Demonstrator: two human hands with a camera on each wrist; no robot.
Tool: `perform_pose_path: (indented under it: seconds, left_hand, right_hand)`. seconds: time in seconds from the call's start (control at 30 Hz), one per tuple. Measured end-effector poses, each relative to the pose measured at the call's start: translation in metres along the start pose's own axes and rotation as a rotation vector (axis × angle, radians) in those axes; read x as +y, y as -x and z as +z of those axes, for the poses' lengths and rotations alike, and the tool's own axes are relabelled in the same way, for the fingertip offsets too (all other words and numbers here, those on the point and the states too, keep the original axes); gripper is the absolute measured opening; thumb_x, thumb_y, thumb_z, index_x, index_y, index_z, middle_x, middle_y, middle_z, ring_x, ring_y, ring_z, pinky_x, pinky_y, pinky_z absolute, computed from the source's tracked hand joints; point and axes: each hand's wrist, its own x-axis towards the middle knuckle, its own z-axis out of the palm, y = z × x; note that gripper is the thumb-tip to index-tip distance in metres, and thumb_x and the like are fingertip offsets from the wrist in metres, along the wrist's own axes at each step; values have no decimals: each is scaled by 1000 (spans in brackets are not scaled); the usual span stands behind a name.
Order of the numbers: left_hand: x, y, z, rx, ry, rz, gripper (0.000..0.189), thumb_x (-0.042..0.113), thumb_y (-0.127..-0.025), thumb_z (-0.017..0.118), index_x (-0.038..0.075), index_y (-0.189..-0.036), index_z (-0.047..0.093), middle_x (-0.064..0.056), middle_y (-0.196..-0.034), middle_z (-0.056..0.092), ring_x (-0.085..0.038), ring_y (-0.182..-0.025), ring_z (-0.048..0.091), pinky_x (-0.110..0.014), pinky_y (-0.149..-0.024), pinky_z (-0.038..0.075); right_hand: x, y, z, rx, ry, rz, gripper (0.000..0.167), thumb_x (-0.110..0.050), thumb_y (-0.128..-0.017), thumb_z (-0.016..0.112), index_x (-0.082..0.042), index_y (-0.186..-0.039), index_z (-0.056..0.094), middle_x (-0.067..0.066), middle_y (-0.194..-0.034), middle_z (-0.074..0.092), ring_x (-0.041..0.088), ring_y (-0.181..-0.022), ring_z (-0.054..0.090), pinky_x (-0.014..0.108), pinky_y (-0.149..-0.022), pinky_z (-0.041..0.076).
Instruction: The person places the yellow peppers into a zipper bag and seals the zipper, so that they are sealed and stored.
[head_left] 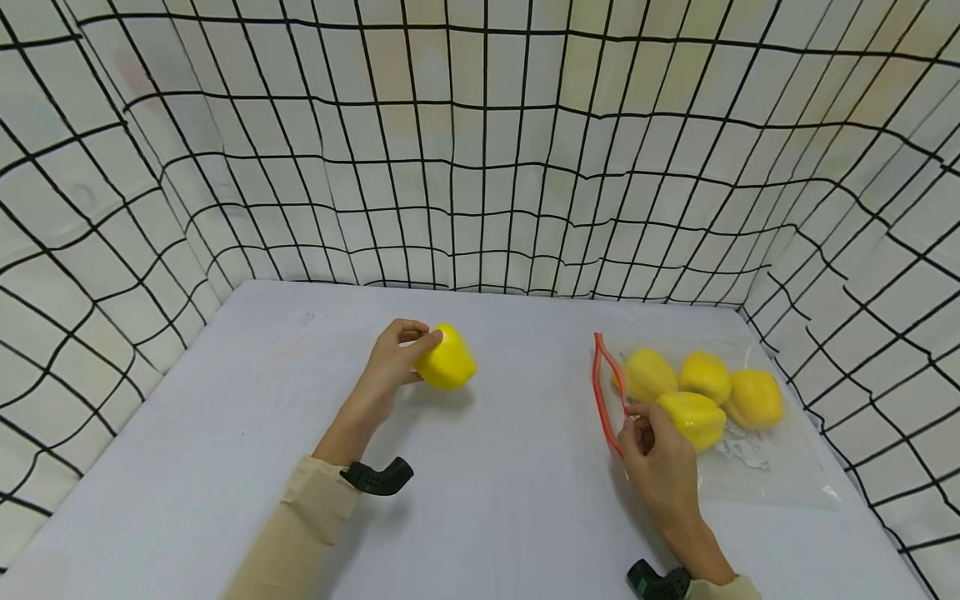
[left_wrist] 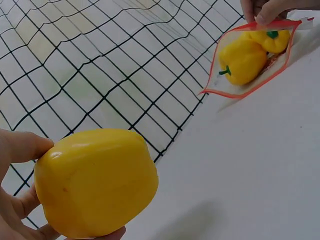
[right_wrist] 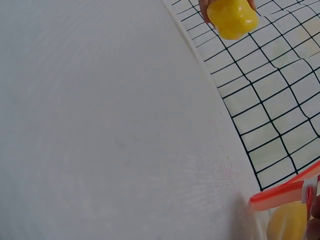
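Note:
My left hand (head_left: 392, 357) grips a yellow bell pepper (head_left: 447, 360) above the middle of the table, thumb on top and fingers beneath. In the left wrist view that same pepper (left_wrist: 97, 182) fills the lower left, its smooth side facing the camera. My right hand (head_left: 660, 458) pinches the red-edged mouth of a clear zip bag (head_left: 787, 483) on the right. The red rim (left_wrist: 245, 94) gapes open towards the left. Inside the bag lie several yellow bell peppers (head_left: 705, 377), two of them showing green stems in the left wrist view.
The table (head_left: 517, 467) has a white cover. Black grid netting (head_left: 480, 167) over white walls rises behind it and along both sides. Each wrist wears a black camera mount (head_left: 377, 477), below beige sleeves (head_left: 300, 525).

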Motion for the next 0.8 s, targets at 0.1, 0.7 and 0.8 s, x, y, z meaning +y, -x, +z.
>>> perform_pose_path:
  seconds: [0.1,0.7,0.8]
  left_hand:
    - [-3,-1,13,-37,28,-10,52,35,-104,64,4,-141,44,-19,-156,38,-36,-134,52,-47,-108,55]
    - [-12,4,77,-162,228,-45,48,29,-102,66,0,-135,48,-19,-141,48,-35,-129,54,-52,-109,53]
    - [-12,4,87,-172,240,-45,51,30,-102,67,-1,-137,48,-20,-143,48,-35,-129,55,-51,-109,53]
  right_hand:
    - [0,1,-1,6,3,9,22,6,-87,72,-4,-107,69,-2,-72,57,6,-62,47,10,-55,39]
    - [0,1,-2,-5,15,10,22,5,-88,72,-4,-108,69,-2,-72,58,6,-62,48,9,-56,40]
    - [0,0,0,3,7,-20,22,6,-87,72,-4,-107,70,-3,-71,57,5,-62,47,10,-55,40]
